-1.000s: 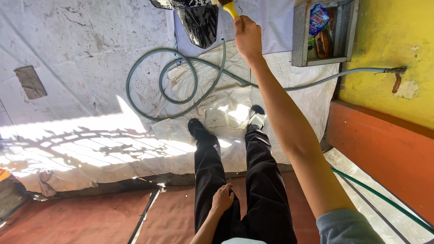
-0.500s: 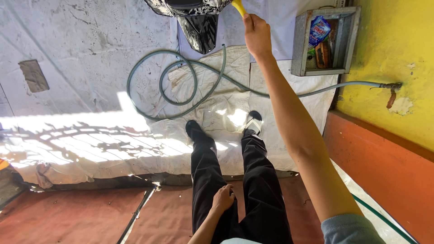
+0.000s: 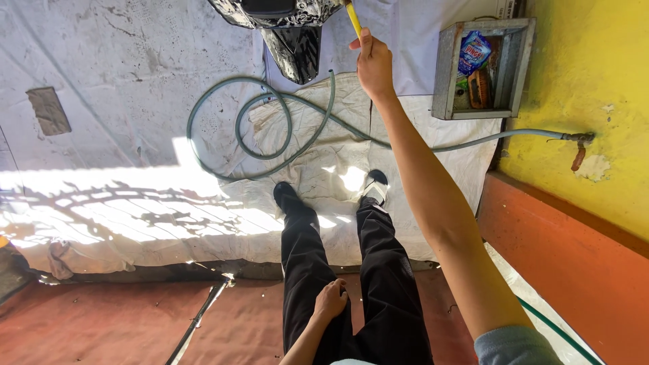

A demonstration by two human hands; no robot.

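Work in hand: a yellow handle (image 3: pixel 353 17) is held out at arm's length toward a black glossy part (image 3: pixel 292 42) at the top of the view; the tip of the tool is hidden against that part, so its kind cannot be told.
Right hand: the right hand (image 3: pixel 374 66) is raised with the arm stretched forward, and its fingers are closed around the lower end of the yellow handle.
Left hand: the left hand (image 3: pixel 330 299) is rested on the left thigh, fingers loosely curled, with nothing held.
Progress: the black part is seen wet or glossy with pale streaks, so the work on it is judged to be under way; how much of it is finished cannot be told, since only its lower edge is shown.
Hose: a grey-green hose (image 3: pixel 269 125) is laid in loops on the ground and is run to a tap (image 3: pixel 583 138) on the yellow wall (image 3: pixel 581 74).
Box: a metal box (image 3: pixel 481 67) with a blue packet and other small items is set beside the wall.
Surface: a white sheet (image 3: pixel 122 155), stained and wrinkled, is spread over the ground, with red floor (image 3: pixel 94 324) nearer.
Room: strong sunlight and patterned shadow are cast across the sheet; an orange ledge (image 3: pixel 561 257) is run below the wall.
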